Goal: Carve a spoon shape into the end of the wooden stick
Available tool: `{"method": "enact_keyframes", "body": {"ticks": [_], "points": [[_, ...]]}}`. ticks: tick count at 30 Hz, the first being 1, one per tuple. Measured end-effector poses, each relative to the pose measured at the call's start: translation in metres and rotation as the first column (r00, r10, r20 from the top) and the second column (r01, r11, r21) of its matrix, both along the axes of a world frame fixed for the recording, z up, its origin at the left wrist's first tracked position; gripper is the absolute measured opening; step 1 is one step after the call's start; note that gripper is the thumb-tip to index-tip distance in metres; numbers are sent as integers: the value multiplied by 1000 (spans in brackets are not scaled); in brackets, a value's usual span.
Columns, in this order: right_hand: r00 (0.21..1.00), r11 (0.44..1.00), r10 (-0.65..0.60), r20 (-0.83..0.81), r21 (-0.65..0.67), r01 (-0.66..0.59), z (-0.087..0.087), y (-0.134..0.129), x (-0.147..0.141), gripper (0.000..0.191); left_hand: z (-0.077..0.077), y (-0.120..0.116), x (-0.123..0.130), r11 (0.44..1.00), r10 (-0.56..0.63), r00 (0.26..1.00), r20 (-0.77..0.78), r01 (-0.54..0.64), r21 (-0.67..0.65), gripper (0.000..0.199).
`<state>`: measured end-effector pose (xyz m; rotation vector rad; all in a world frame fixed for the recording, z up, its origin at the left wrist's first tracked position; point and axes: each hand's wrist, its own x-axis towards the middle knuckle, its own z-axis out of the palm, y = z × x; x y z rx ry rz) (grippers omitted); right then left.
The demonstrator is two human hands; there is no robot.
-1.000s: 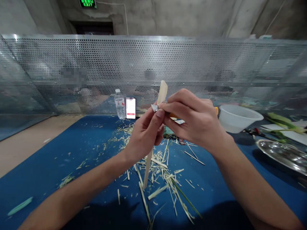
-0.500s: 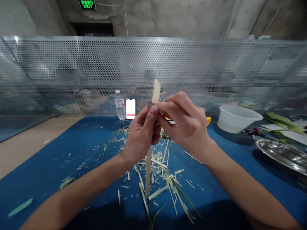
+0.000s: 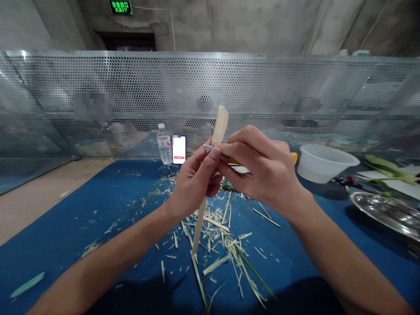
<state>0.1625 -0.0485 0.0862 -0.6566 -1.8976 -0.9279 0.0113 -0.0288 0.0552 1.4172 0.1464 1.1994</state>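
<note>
A long pale plant stalk (image 3: 220, 126) stands tilted in front of me, its top leaning right and its thin lower end near the shavings on the table. My left hand (image 3: 198, 179) is closed around its middle, thumb up near the blade. My right hand (image 3: 262, 164) is wrapped round a utility knife (image 3: 295, 157) with an orange-yellow handle, mostly hidden by the fingers. The knife's grey blade tip (image 3: 208, 148) lies across the stalk just above my left thumb. My two hands meet there. Pale shavings and strips (image 3: 213, 218) lie scattered below them.
A water bottle (image 3: 164, 145) and an upright phone (image 3: 179, 149) stand at the back of the blue table (image 3: 108, 197), before a perforated metal screen (image 3: 147, 87). At right are a white plastic bowl (image 3: 323, 164), a steel tray (image 3: 387, 214) and green leaves (image 3: 383, 165). A turquoise strip (image 3: 28, 284) lies front left.
The stalk has tilted further, its top going right and its lower end left. Both hands have shifted slightly right, the right one more, and the blade has turned flatter.
</note>
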Motion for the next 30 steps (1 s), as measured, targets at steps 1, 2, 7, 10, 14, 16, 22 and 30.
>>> {"method": "enact_keyframes", "body": {"ticks": [1,2,7,10,14,16,22,30], "points": [[1000,1000,-15,1,2,15,0,-1,0,10,0,0,0,1000,-1,1000,-2,1,-3,24],[1000,1000,-28,0,5,28,0,-1,0,10,-1,1,-1,1000,-1,1000,-8,1,-9,23],[997,997,-74,-15,34,75,0,1,1,9,-2,0,-1,1000,4,999,-32,-5,-16,15],[996,995,-85,-15,45,86,0,3,2,10,0,-2,-1,999,32,998,-52,-32,-5,14],[996,995,-89,-13,54,89,-2,5,0,10,3,-5,1,996,81,993,-84,-83,-32,17],[995,994,-94,-11,59,95,-2,6,0,10,4,-6,1,993,93,990,-104,-99,-57,16],[991,992,-118,61,61,114,3,3,5,12,8,-2,-5,997,60,983,-175,-69,-46,18],[975,987,-160,154,32,157,10,2,18,13,15,-1,-11,994,-7,958,-288,-25,-109,24]]}}
